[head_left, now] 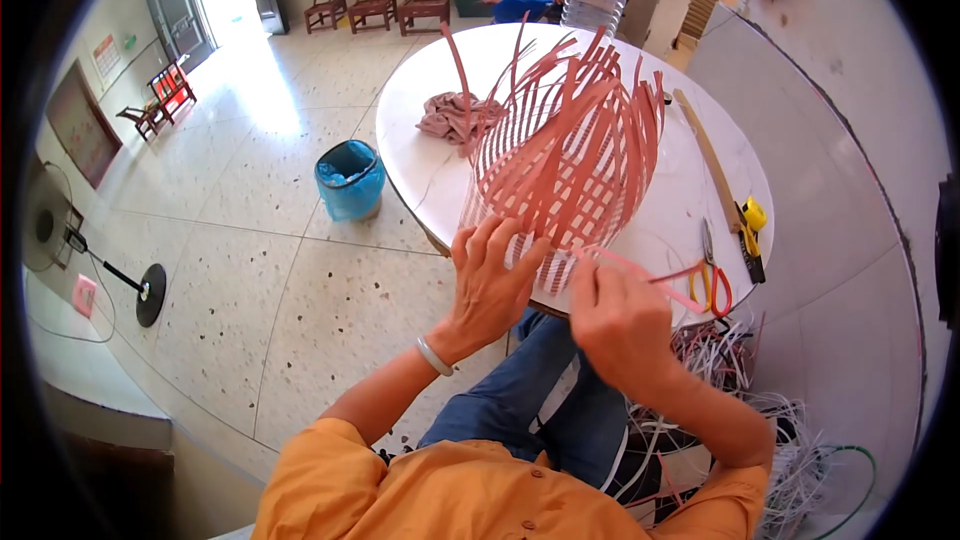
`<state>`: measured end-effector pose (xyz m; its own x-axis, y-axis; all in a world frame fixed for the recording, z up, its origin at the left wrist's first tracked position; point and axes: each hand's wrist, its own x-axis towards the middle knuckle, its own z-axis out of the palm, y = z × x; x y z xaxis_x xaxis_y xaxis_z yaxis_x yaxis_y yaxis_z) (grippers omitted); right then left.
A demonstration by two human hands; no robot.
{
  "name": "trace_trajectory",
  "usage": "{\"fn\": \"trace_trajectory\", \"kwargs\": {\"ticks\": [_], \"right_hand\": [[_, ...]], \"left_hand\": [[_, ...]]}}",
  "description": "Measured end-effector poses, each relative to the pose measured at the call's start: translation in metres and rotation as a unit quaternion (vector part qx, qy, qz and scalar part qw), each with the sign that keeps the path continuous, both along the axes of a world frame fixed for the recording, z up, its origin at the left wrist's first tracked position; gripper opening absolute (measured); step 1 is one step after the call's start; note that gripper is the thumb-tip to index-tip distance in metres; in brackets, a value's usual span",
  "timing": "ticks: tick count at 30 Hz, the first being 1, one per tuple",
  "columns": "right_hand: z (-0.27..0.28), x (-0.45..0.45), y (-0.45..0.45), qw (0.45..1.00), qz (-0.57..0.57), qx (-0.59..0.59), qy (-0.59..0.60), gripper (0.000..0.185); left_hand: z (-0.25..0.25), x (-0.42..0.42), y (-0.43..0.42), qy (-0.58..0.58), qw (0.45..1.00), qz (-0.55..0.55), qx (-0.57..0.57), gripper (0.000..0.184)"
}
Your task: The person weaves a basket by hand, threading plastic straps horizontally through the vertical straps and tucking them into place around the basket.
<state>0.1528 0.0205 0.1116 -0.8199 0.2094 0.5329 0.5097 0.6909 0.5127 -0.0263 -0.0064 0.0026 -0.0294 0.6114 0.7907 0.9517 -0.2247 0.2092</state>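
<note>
Woven basket: on the round white worktop, loose red strips upward
Left hand: fingers spread against the weave
Right hand: fingers narrow, pinching a pink strip
Scissors: right of the basket

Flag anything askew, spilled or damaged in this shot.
Tangled strips, mostly white, sprawl beside the table on the person's right; it looks messy, perhaps offcuts. A cloth lies crumpled on the table's left side. No liquid spill or clear damage visible.

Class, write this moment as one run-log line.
left hand: against woven piece | right hand: pinching pink strip | scissors: on table
</note>
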Motion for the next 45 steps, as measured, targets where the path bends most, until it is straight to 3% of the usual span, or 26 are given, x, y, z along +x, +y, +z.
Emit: {"fn": "trace_trajectory", "kwargs": {"ticks": [3,8,10,14,16,17,19,20,22,26,28,29,31,35,37,41,45], "right_hand": [[-0.013,-0.004,-0.014,1.0,0.021,0.012,0.015,0.019],[-0.021,0.007,-0.005,0.993,-0.099,-0.056,0.034,0.017],[-0.018,0.013,0.005,0.976,-0.117,-0.176,0.06,0.014],[-0.04,0.023,0.052,0.955,-0.092,-0.252,0.123,0.01],[-0.051,0.029,0.071,0.835,-0.009,-0.479,0.27,0.011],[-0.06,0.03,0.077,0.835,-0.009,-0.478,0.27,0.011],[-0.07,0.029,0.083,0.766,0.045,-0.548,0.334,0.014],[-0.073,0.03,0.086,0.765,0.046,-0.548,0.336,0.014],[-0.073,0.028,0.085,0.699,0.018,-0.633,0.332,0.014],[-0.082,0.032,0.08,0.696,0.03,-0.639,0.327,0.015],[-0.078,0.035,0.073,0.748,0.046,-0.577,0.325,0.014],[-0.074,0.037,0.072,0.747,0.044,-0.577,0.327,0.014],[-0.064,0.04,0.071,0.919,0.041,-0.3,0.253,0.005],[-0.038,0.04,0.073,0.948,0.061,-0.222,0.221,0.012],[-0.029,0.044,0.085,0.962,0.147,-0.188,0.135,0.019],[-0.016,0.044,0.096,0.966,0.129,-0.222,0.041,0.017],[-0.002,0.04,0.09,0.977,0.125,-0.168,-0.034,0.012]], "left_hand": [[-0.002,-0.001,0.001,-0.01,1.0,-0.008,0.005,0.055],[-0.003,0.001,0.001,-0.002,1.0,0.0,0.003,0.056],[-0.003,0.001,0.001,-0.003,1.0,-0.001,0.0,0.056],[-0.005,0.002,0.003,0.002,1.0,0.004,0.003,0.055],[-0.006,0.003,0.003,0.003,1.0,0.007,0.004,0.055],[-0.007,0.002,0.003,0.003,1.0,0.009,0.004,0.054],[-0.007,0.002,0.002,0.005,1.0,0.012,0.002,0.054],[-0.006,0.002,0.002,0.005,1.0,0.012,0.004,0.053],[-0.007,0.002,0.003,0.007,1.0,0.013,0.003,0.052],[-0.005,0.003,0.004,0.018,1.0,0.017,0.005,0.048],[-0.006,0.002,0.004,0.02,1.0,0.018,0.0,0.048],[-0.007,0.002,0.005,0.019,1.0,0.019,-0.002,0.048],[-0.008,0.002,0.004,0.019,1.0,0.016,-0.004,0.049],[-0.008,0.003,0.001,0.025,0.999,0.02,-0.004,0.052],[-0.007,0.003,0.0,0.023,1.0,0.021,-0.004,0.053],[-0.006,0.001,0.0,0.023,1.0,0.008,-0.008,0.054],[-0.005,-0.001,-0.001,0.025,1.0,0.003,-0.008,0.054]]}}
